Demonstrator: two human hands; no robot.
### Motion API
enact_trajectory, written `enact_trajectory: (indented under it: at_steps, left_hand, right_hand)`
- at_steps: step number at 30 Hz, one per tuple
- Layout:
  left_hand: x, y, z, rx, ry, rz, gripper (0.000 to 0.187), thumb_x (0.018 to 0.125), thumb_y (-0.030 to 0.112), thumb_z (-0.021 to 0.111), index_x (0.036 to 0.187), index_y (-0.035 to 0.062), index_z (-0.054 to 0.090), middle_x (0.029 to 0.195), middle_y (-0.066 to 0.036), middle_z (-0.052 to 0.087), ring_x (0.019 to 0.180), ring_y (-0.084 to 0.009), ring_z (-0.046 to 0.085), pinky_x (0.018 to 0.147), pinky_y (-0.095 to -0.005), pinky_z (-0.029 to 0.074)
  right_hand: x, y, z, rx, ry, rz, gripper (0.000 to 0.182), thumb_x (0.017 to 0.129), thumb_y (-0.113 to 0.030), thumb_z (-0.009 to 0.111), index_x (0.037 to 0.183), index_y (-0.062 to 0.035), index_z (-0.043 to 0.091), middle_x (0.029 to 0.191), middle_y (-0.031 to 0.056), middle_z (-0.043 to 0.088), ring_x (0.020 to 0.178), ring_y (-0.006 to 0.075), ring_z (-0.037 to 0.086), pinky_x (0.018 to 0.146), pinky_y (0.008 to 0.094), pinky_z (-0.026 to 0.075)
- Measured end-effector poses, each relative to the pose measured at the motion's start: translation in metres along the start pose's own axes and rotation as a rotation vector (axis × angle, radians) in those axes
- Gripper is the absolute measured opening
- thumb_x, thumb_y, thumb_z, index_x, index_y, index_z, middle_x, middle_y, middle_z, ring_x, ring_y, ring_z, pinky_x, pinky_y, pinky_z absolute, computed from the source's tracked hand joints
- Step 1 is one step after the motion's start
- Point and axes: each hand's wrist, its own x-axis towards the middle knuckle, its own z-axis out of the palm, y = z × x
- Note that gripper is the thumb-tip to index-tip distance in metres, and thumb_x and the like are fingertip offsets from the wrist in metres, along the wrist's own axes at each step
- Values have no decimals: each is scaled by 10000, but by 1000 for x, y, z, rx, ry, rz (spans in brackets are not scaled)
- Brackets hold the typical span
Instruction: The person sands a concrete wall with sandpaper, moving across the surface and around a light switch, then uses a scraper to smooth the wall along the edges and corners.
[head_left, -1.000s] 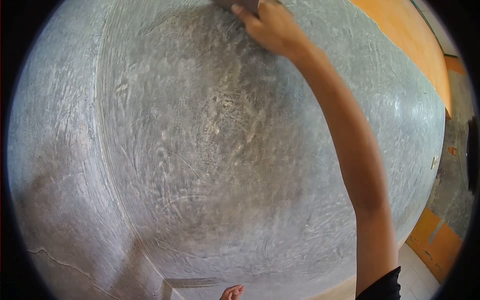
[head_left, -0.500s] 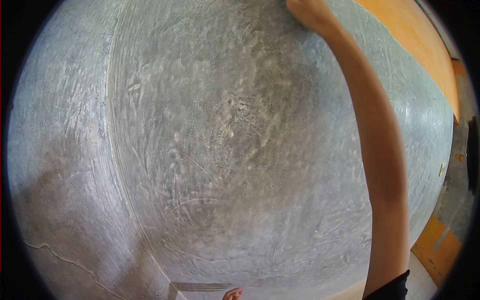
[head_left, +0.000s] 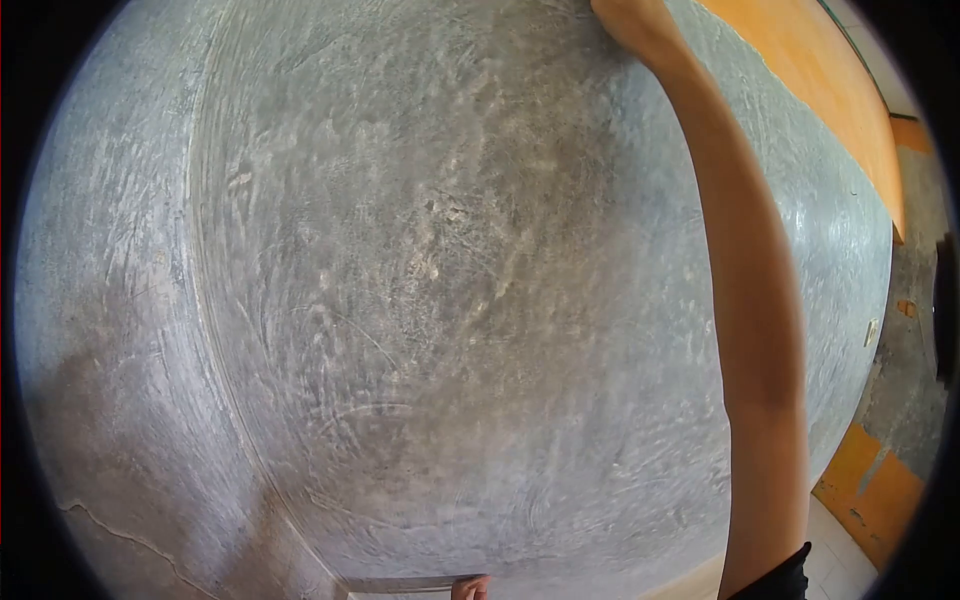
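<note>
Up and right went the right hand (head_left: 632, 22), near the grey wall (head_left: 450, 300). The left hand (head_left: 470, 588) is low; can't tell if either's fingers are open.

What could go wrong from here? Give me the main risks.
The right hand is stretched up to the picture's top edge, its fingers cut off from view, so contact up there could be misjudged and the knuckles may scrape the rough gray wall.
That wall shows raised streaks and curved marks, so rubbing might catch on them or leave the finish uneven.
A long crack runs low on the adjoining wall; pressure there could loosen material.
</note>
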Motion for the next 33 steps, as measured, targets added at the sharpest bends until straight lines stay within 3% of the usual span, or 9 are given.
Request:
enact_trajectory:
  at_steps: [5,8,14,18,21,26,28,31,33]
  left_hand:
    - [2,-11,-3,38,-45,-21,293,992,248,536,1156,26,633,1140,-105,626,1094,-254,571,952,-367,428]
    - [2,-7,-1,-17,-41,-24,305,994,259,531,1159,23,631,1143,-107,626,1089,-250,573,945,-368,431]
    - [3,-6,-1,-35,-51,-47,355,992,328,537,1172,36,627,1120,-92,644,1062,-219,586,922,-355,442]
    - [4,-1,-1,-130,-34,-83,365,985,335,557,1181,34,618,1140,-89,641,1061,-202,586,904,-346,450]
    - [3,-5,-1,-98,-21,-100,352,987,320,556,1182,33,616,1148,-88,638,1058,-202,587,895,-344,456]
    - [6,20,-3,-93,-50,-124,322,990,291,550,1173,37,623,1139,-81,637,1039,-198,589,881,-338,463]
    - [6,19,-6,-91,-51,-193,314,989,280,550,1169,34,626,1136,-83,637,1039,-199,589,891,-342,458]
    - [6,14,-7,-84,-35,-222,308,987,267,553,1167,28,627,1136,-86,635,1046,-201,585,903,-347,453]
    - [5,11,-4,-67,-38,-191,306,985,260,556,1167,24,627,1138,-88,633,1054,-202,581,906,-348,452]
  right_hand:
    - [-9,1,-2,-206,6,68,526,950,-247,516,1277,156,430,1268,328,540,1239,406,503,1043,406,391]
    - [-21,13,-9,16,-10,-230,561,956,-286,504,1302,144,407,1270,351,526,1240,429,497,1041,417,391]
    - [-14,4,-20,-157,-87,112,568,956,-315,507,1333,101,418,1289,315,537,1247,423,495,1052,412,382]
    - [-19,35,-23,-88,43,-110,559,948,-330,521,1293,102,438,1262,346,536,1244,435,491,1041,431,389]
    - [5,36,-31,-196,-20,79,560,945,-329,525,1295,100,436,1257,343,537,1231,447,494,1036,440,390]
    - [-39,42,-32,-236,86,-173,489,933,-256,544,1244,115,475,1222,344,549,1187,474,506,1021,449,399]
    - [-32,44,-41,-28,89,-227,470,932,-252,541,1187,140,490,1214,370,536,1185,476,506,1001,450,415]
    - [-10,50,-40,-151,99,41,462,927,-247,547,1129,166,503,1183,396,533,1163,472,523,968,452,436]
    - [-13,37,-45,-197,48,54,462,928,-243,546,1122,174,494,1169,403,533,1143,478,532,957,453,440]
